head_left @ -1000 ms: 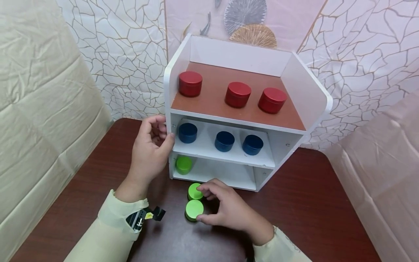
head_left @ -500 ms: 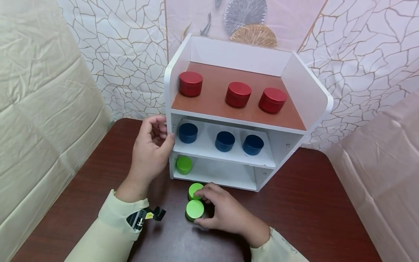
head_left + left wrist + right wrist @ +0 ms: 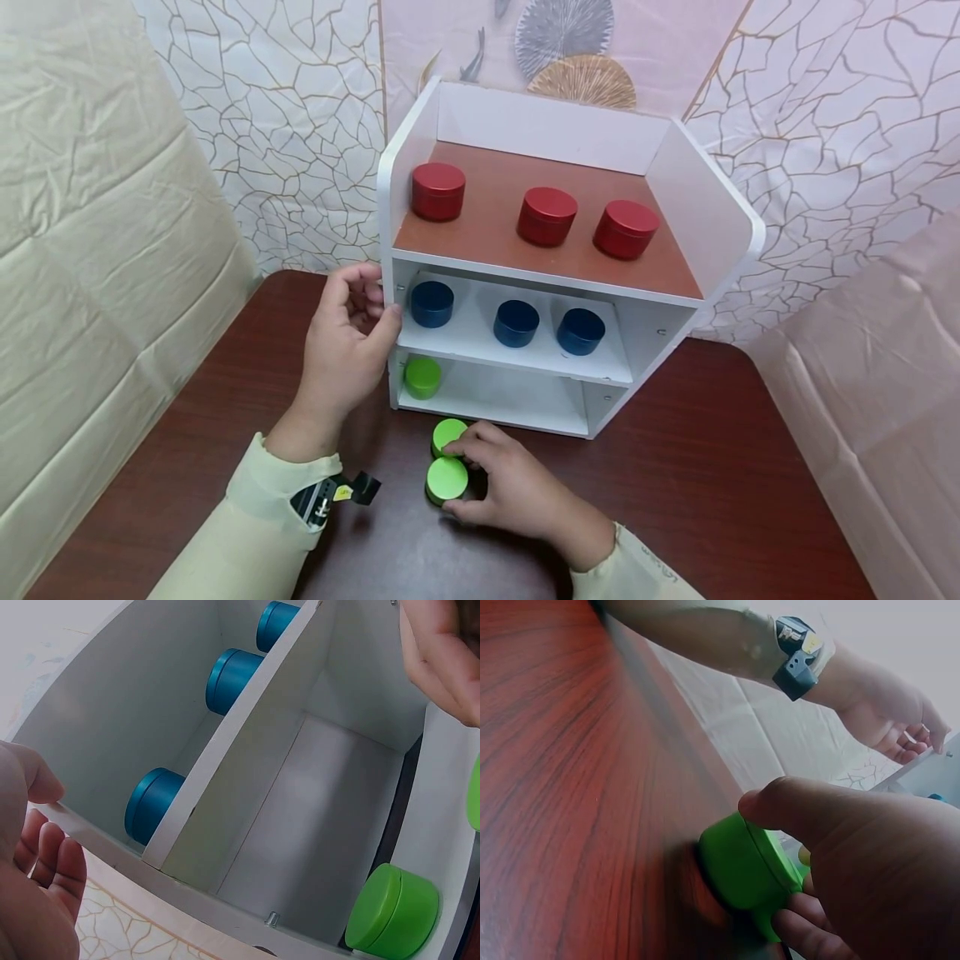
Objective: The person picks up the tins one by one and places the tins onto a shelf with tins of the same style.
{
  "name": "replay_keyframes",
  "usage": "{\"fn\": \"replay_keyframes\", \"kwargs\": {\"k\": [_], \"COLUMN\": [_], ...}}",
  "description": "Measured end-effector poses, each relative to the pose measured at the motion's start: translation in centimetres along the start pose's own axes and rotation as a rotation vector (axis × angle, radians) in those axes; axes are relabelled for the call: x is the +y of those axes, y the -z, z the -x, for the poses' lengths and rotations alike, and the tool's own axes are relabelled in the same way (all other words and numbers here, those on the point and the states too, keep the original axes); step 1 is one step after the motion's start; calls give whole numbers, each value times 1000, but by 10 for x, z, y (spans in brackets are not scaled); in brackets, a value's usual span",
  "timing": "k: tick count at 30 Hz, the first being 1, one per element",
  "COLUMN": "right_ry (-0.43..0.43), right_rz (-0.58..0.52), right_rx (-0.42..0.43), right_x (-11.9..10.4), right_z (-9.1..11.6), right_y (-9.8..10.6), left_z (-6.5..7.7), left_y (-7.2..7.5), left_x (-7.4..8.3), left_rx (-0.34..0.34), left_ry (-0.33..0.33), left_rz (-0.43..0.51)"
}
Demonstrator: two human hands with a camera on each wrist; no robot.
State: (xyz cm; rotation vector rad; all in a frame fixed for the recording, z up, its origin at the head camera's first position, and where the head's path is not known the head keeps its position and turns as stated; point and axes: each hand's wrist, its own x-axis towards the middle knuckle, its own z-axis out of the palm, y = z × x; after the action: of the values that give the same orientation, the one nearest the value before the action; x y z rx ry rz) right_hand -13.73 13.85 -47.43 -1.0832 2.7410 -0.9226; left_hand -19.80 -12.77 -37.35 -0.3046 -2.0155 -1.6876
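My left hand holds the left side panel of a white three-level shelf, thumb at its front edge and fingers curled on the outer side. On the dark table in front of the shelf, my right hand grips the nearer green round tin between thumb and fingers. Another green tin stands right behind it, partly covered by my fingertips. A third green tin sits at the left end of the bottom level. The right wrist view shows my thumb on the gripped tin.
Red tins stand on the brown top level and blue tins on the middle one. The shelf's right side panel rises beside them. Patterned cloth hangs behind the table.
My right hand has shifted slightly left, and its thumb and fingers have closed in around the nearer green tin. My left hand stays on the shelf's side panel.
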Motion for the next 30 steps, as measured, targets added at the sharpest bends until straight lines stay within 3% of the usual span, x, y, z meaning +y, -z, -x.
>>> {"fn": "replay_keyframes", "kwargs": {"k": [7, 19, 30], "right_ry": [-20, 26, -7], "right_rz": [25, 67, 43], "right_rx": [-11, 23, -26], "right_x": [-3, -7, -9], "right_z": [0, 0, 0], "right_y": [0, -4, -3], "left_z": [0, 0, 0], "left_y": [0, 0, 0], "left_x": [0, 0, 1], "left_rx": [-2, 2, 1], "left_ry": [1, -7, -6], "left_rz": [-3, -4, -8]}}
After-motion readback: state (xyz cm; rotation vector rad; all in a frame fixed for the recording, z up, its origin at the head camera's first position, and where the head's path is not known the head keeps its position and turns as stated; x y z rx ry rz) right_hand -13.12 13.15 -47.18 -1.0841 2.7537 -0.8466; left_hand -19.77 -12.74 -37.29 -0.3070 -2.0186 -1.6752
